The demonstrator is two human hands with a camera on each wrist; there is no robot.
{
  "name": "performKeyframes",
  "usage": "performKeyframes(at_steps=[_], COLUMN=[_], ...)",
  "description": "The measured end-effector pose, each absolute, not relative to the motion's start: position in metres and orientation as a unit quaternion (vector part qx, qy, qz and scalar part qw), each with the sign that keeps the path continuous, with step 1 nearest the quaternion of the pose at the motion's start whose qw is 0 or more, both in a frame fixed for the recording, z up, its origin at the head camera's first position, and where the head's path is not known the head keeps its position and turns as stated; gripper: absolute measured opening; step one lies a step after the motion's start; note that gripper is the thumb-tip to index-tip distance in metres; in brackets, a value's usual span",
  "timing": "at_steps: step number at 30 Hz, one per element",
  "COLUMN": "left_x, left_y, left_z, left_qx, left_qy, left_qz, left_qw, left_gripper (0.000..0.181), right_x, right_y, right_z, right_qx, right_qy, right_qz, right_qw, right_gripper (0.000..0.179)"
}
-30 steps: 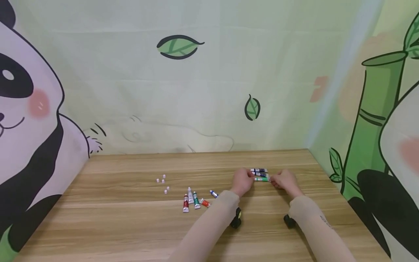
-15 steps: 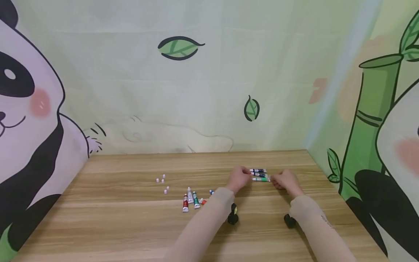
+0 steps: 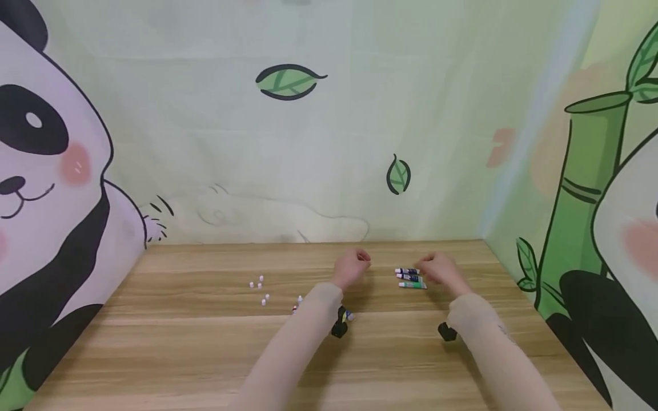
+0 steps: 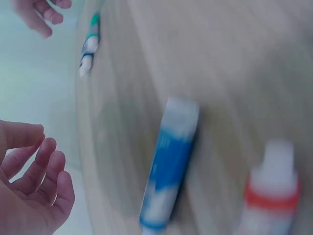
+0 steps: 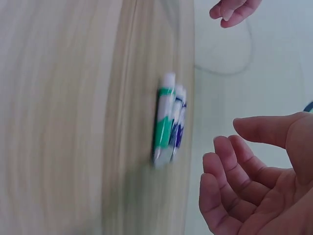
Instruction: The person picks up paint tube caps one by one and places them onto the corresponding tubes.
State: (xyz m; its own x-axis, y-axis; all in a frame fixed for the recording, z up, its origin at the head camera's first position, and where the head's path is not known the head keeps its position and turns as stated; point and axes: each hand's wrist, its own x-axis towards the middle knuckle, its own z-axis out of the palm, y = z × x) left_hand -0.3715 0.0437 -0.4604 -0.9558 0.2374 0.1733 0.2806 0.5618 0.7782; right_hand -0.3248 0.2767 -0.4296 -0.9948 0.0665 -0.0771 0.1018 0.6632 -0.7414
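"Where are the three paint tubes [image 3: 409, 278]?"

"Side by side on the table [image 3: 180, 354], near its far edge and toward the far right corner, long axes roughly parallel to that edge, white caps [image 5: 168, 80] pointing left."

"Which hand is nearer?"

"The right hand [image 3: 441, 270], raised just beyond the tubes' right ends, thumb and fingers apart, grasping nothing. The left hand [image 3: 352, 268] hovers farther off, left of the caps, fingers loosely curled, thumb close to forefinger, nothing visible between them."
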Motion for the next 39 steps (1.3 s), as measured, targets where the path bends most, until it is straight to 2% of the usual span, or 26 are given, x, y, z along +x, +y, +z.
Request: performKeyframes(at_steps=[13, 30, 39], left_x=[-0.38, -0.392, -0.375], left_y=[-0.023, -0.173, -0.23], left_z=[-0.44, -0.417, -0.411], left_qx=[-0.166, -0.115, -0.136], left_qy=[-0.89, -0.93, -0.939], left_qz=[-0.423, -0.344, -0.315], left_qw=[0.026, 0.06, 0.027], left_gripper=[0.013, 0.019, 0.02], right_x=[-0.328, -0.312, -0.306], right_y=[0.239, 0.207, 0.193], right_z=[-0.423, -0.394, -0.39], right_qx=[-0.001, -0.091, -0.126], right_qy=[0.922, 0.927, 0.923], right_qz=[-0.386, -0.363, -0.36], right_qw=[0.027, 0.034, 0.046], right_gripper=[0.034, 0.028, 0.025])
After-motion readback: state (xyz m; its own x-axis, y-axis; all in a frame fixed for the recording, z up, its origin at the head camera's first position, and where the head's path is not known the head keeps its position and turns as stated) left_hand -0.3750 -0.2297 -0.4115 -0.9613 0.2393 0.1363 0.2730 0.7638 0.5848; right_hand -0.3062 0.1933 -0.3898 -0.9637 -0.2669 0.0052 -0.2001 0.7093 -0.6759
